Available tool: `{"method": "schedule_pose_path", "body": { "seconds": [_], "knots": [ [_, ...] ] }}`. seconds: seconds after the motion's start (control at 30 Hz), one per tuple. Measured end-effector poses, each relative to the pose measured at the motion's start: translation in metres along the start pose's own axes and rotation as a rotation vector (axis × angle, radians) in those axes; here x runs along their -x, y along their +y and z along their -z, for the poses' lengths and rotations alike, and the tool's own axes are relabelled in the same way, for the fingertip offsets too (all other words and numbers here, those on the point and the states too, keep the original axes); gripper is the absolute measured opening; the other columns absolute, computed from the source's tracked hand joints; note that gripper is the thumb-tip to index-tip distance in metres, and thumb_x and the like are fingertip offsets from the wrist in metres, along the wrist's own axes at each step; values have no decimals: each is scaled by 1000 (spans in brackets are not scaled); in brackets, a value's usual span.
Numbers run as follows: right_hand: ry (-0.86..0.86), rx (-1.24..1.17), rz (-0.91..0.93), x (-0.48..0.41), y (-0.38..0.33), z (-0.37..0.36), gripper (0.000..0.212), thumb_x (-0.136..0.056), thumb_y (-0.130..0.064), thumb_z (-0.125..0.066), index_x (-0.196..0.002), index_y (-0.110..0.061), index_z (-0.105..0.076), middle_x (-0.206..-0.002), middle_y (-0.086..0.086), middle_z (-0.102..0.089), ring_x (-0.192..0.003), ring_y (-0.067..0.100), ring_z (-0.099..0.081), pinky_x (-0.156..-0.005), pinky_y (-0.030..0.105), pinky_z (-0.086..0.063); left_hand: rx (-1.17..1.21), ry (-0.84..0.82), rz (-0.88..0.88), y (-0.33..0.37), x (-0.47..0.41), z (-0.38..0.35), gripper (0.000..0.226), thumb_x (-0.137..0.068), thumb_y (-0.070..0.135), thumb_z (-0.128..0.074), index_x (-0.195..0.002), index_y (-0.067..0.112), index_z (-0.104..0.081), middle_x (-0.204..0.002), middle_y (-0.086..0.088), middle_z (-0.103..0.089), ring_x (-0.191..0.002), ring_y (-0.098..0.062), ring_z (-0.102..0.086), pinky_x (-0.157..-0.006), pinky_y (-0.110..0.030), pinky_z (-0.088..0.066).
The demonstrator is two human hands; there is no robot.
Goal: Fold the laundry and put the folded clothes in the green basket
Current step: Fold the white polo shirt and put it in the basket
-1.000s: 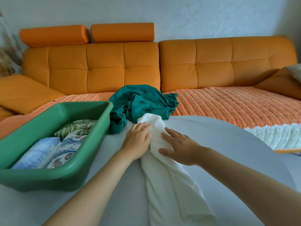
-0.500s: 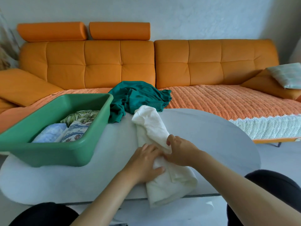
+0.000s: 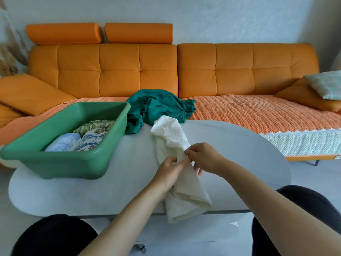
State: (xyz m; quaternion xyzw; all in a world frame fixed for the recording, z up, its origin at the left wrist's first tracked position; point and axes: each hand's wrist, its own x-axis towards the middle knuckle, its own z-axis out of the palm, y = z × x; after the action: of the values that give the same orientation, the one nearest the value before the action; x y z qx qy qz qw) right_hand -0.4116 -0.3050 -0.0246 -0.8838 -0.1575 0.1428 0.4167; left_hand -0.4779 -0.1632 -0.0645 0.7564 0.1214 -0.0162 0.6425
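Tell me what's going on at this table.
A person is folding laundry at a white table. The left hand and right hand both grip a cream garment whose near end hangs off the edge. Folded clothes sit in the green basket; a teal garment lies crumpled at the far edge.

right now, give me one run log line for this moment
step: folding white cloth | left hand: pinches cloth | right hand: pinches cloth | green basket: holds folded clothes | teal garment: unfolded
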Motion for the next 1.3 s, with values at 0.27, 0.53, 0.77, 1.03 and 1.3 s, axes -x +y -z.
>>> {"method": "schedule_pose_path", "body": {
  "seconds": [0.27, 0.53, 0.77, 1.03, 1.3],
  "knots": [
    [-1, 341, 306, -6, 18, -16, 51, -96, -34, -61, -146, -34, -46, -146, -3, -46, -127, 18, -49, -108, 34, -39, -41, 96, 50, -7, 27, 15, 18, -96, 26, -55, -96, 10, -64, -83, -12, -73, -73, -30, -71, -62, -39, -59],
    [-170, 956, 359, -4, 30, -38, 78, -93, -55, -43, -159, -38, -4, -166, 7, 19, -151, 22, 23, -121, 54, 12, -913, -241, 246, 16, 35, 44, 49, -100, 51, -40, -104, 7, -63, -59, 1, -70, -43, -18, -60, -50, -23, -38],
    [-237, 929, 390, -1, 34, -38, 81, -88, -58, -45, -157, -44, -5, -164, 9, 22, -151, 23, 24, -121, 56, 7, -946, 165, -652, 11, -11, 24, 23, -102, 17, -39, -113, 18, -59, -113, 4, -62, -106, -17, -54, -85, -34, -47],
    [96, 585, 534, 1, 45, -29, 33, -101, -31, -48, -129, -21, -62, -147, 4, -49, -136, 25, -45, -109, 40, -36, -1184, -160, -497, -48, -23, 38, 69, -104, 43, -36, -161, 21, -2, -167, 5, 11, -151, -6, 14, -125, -36, 0],
    [-207, 802, 315, -1, 60, -34, 72, -102, -60, -23, -159, -29, 9, -163, -17, 21, -151, 6, 14, -124, 49, 1, -1129, -167, -518, -48, -10, 52, 84, -95, 62, -46, -160, 23, -9, -167, 6, 4, -152, -9, 5, -122, -29, -3]
  ]
}}
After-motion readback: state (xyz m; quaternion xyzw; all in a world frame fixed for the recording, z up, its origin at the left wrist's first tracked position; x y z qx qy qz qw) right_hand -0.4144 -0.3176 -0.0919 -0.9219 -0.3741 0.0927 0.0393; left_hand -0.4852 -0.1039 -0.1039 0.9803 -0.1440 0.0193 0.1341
